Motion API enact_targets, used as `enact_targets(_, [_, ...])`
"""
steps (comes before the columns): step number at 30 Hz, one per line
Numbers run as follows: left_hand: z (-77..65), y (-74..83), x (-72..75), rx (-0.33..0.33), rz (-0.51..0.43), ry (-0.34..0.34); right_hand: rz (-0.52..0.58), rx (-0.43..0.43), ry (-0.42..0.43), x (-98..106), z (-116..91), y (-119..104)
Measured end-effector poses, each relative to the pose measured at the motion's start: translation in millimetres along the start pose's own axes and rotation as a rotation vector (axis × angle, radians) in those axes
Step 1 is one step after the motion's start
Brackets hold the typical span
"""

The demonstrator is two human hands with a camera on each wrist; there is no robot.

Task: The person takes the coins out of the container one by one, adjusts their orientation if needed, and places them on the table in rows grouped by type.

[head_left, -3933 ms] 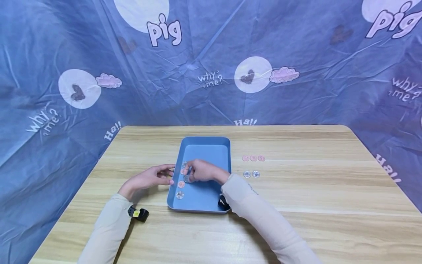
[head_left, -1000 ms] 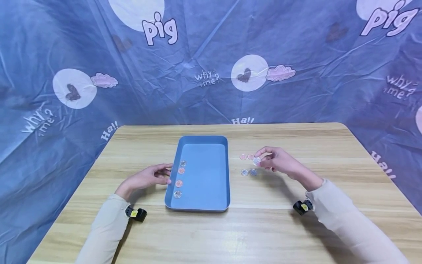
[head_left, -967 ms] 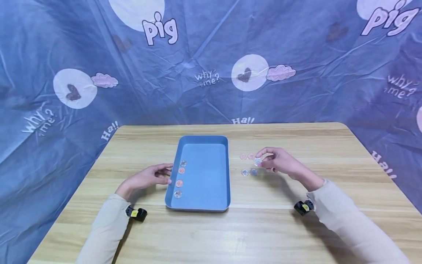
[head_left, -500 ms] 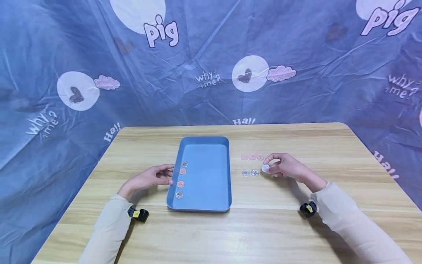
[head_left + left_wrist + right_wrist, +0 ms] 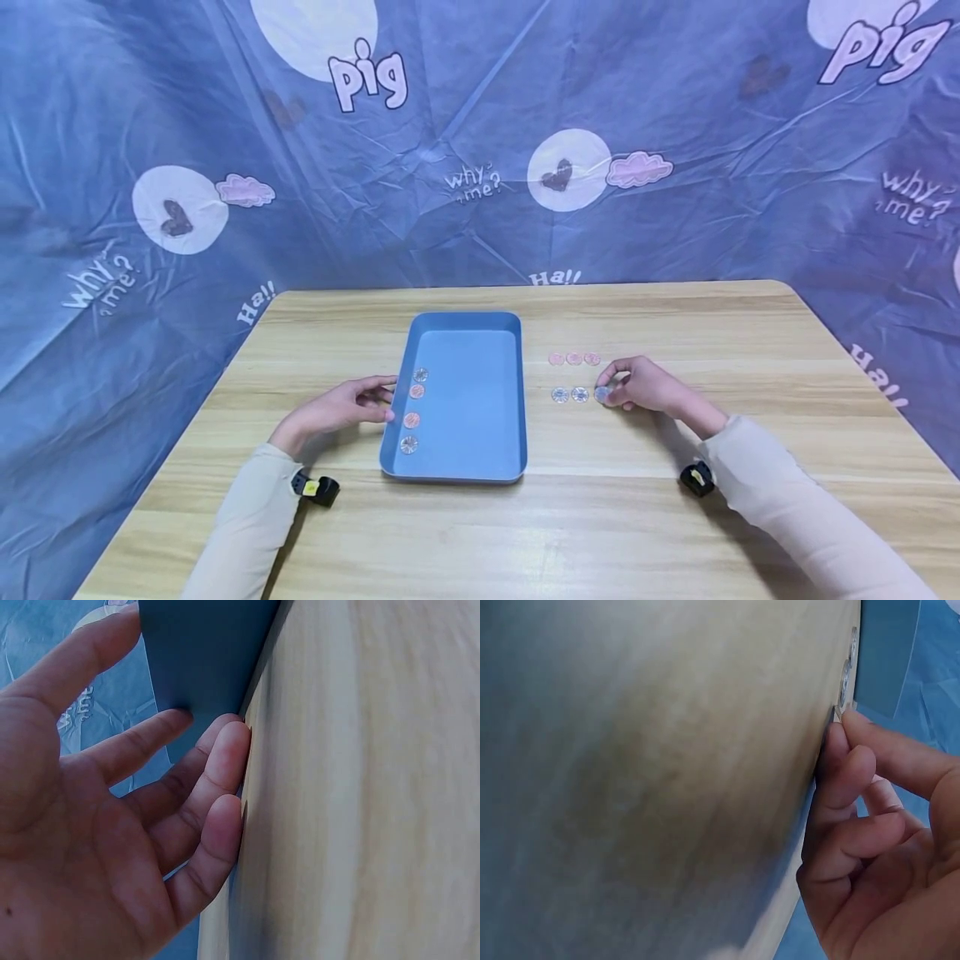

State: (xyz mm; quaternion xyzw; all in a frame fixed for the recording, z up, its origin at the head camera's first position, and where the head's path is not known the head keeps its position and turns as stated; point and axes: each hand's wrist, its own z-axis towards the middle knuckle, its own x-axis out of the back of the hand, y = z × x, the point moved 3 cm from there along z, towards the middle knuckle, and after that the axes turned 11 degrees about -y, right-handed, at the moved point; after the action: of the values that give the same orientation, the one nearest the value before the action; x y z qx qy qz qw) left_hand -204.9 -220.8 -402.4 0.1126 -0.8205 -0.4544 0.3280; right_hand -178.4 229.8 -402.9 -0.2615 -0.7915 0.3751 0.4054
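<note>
My right hand [image 5: 647,385] pinches a silver coin [image 5: 602,394] between thumb and fingertip, down at the tabletop. It sits at the right end of a row with two more silver coins [image 5: 570,395]. Behind them lies a row of three copper-coloured coins [image 5: 573,359]. My left hand [image 5: 337,411] is at the left side of a blue tray [image 5: 472,481], its fingers loosely bent. In the left wrist view its thumb and index fingertip touch the tray's outer wall [image 5: 199,656]. Along the inner left side of the tray lie two silver coins [image 5: 408,445] and two copper-coloured coins [image 5: 412,420].
The tray stands on a light wooden table [image 5: 480,542], left of both coin rows. A blue printed cloth [image 5: 450,225] hangs behind the table. Black wrist cameras [image 5: 320,491] are strapped at both cuffs.
My right hand has carried a silver coin out of the tray, over the coin rows, and down to the right end of the silver row. The left hand stays at the tray's side.
</note>
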Motion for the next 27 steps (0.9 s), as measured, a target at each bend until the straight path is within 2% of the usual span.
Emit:
enact_targets(9, [0.1, 1.2, -0.3, -0.002, 0.0, 0.003, -0.114, -0.012, 0.057, -3.0, 2.6, -1.9])
enact_targets(15, [1.8, -0.3, -1.6, -0.027, 0.003, -0.003, -0.192, -0.028, 0.057, -5.8, 3.0, -4.8])
enact_targets(23, [1.9, -0.6, -2.0, -0.023, -0.009, -0.004, -0.192, -0.037, 0.045, -6.0, 2.6, -3.8])
enact_targets(27, [1.4, 0.0, -1.9, -0.02, -0.01, -0.002, -0.144, -0.026, 0.027, -5.0, 1.4, -2.9])
